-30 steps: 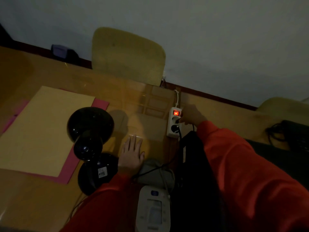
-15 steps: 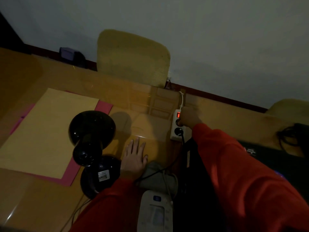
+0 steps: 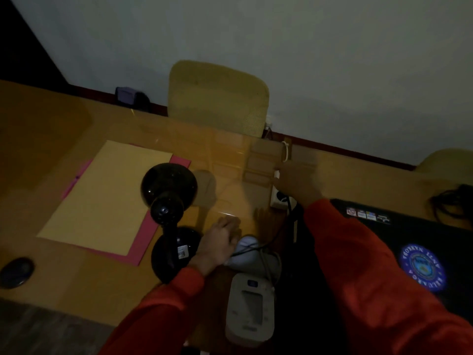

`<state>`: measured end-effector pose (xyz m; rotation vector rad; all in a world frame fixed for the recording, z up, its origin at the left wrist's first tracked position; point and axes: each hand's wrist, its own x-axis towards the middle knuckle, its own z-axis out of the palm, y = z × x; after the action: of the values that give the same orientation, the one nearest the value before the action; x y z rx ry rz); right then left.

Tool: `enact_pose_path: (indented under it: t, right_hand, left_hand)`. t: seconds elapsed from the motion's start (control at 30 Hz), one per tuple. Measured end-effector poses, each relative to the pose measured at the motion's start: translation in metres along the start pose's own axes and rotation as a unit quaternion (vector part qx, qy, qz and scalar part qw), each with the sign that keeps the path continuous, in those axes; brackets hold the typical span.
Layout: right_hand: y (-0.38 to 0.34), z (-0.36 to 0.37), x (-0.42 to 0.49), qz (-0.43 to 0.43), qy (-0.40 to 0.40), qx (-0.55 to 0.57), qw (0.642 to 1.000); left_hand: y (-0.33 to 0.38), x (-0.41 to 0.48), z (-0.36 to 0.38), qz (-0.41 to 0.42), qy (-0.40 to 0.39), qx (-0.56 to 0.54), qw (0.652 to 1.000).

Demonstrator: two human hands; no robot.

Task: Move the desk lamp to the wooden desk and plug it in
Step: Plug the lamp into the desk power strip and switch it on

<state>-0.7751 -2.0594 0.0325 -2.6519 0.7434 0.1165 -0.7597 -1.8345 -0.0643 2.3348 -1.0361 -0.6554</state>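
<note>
Already standing on the wooden worktop [image 3: 64, 129], the black desk lamp [image 3: 170, 213] sits at the left, its base touching or just beside the left hand [image 3: 220, 242], whose grip is loosely curled on nothing. Well to the lamp's right, the blurred right hand [image 3: 297, 185] covers the far end of the white power strip [image 3: 280, 201], where a dark plug sits in the near socket; its grip cannot be told. The strip runs away from the person, nearer the right hand.
</note>
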Motion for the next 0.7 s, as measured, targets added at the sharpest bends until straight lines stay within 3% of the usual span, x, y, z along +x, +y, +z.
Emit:
enact_pose_path:
  t: [0.1, 0.27, 0.47, 0.57, 0.7]
  right_hand:
    - [-0.027, 0.0, -0.027, -0.034, 0.017, 0.106, 0.994]
    - [-0.067, 0.027, -0.072, -0.053, -0.02, 0.151, 0.987]
    - [-0.115, 0.083, -0.127, -0.066, -0.139, 0.297, 0.942]
    - [-0.142, 0.106, -0.145, -0.053, -0.162, 0.369, 0.914]
    - [-0.175, 0.126, -0.16, -0.016, -0.128, 0.409, 0.903]
  left_hand:
    - [0.009, -0.043, -0.011, 0.045, 0.004, -0.047, 0.998]
    - [-0.008, -0.113, -0.027, 0.058, 0.01, -0.092, 0.994]
    - [-0.07, -0.155, -0.046, -0.01, 0.076, -0.122, 0.99]
    - [-0.093, -0.15, -0.055, -0.032, 0.096, -0.114, 0.988]
    - [-0.117, -0.137, -0.054, -0.044, 0.012, -0.017, 0.999]
